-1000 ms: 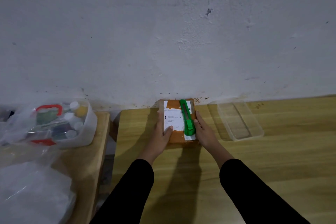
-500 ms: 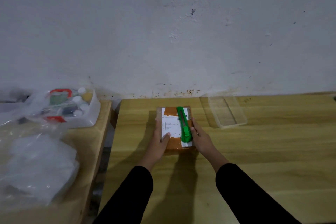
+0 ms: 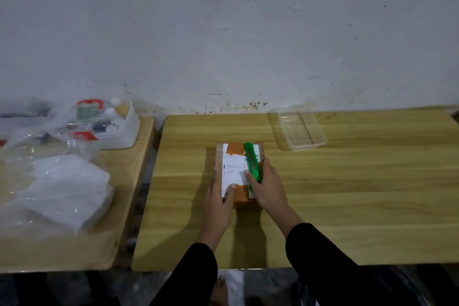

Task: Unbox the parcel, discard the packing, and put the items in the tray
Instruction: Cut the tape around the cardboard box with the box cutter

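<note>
The parcel [image 3: 239,171] lies on the bench [image 3: 347,194], left hand [image 3: 219,202] gripping its near-left corner; right hand [image 3: 268,189] pinches the green cutter [image 3: 252,160] on top (tray [image 3: 299,131] sits well apart)

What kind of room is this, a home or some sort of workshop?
Probably a plain workroom or storage corner, not a tidy home. A scuffed, stained white wall backs two bare wooden tables, and plastic bags of supplies are heaped beside a taped parcel.

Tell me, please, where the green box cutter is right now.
In the head view, the cutter lies along the right side of the parcel's top, with the right hand closing over its near end.
</note>
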{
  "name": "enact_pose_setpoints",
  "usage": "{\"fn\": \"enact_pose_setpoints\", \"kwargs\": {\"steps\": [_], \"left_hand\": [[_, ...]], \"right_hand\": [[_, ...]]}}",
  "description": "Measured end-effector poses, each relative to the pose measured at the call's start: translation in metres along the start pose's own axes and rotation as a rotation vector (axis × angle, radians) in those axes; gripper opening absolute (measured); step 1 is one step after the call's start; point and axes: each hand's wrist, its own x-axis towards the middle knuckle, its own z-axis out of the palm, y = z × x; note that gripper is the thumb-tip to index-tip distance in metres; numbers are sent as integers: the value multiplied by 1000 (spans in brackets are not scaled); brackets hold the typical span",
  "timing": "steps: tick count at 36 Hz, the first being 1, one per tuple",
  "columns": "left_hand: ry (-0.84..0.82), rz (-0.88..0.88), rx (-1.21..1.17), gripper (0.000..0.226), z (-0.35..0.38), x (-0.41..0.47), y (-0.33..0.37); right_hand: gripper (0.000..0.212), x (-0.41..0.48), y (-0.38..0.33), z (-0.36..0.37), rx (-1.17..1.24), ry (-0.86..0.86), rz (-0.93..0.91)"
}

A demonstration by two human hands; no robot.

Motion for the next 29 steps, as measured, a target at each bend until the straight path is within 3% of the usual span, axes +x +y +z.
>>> {"fn": "enact_pose_setpoints", "kwargs": {"steps": [8,12,17,22,26,29], "left_hand": [[-124,-27,-12,61,-14,22,-11],[-185,-3,143,57,-34,45,3],[46,-71,398,46,-42,80,9],[266,-142,287,46,-19,71,14],[257,-204,103,60,0,51,12],[201,-205,51,64,-1,51,13]], "right_hand": [[60,14,5,-9,-69,4,-34],[51,21,12,-26,-44,47,-49],[42,31,15,-35,230,32,-62],[53,38,14,-38,325,-57,-53],[60,46,13,-37,387,-170,-9],[58,51,13,-37,370,-148,-49]]}}
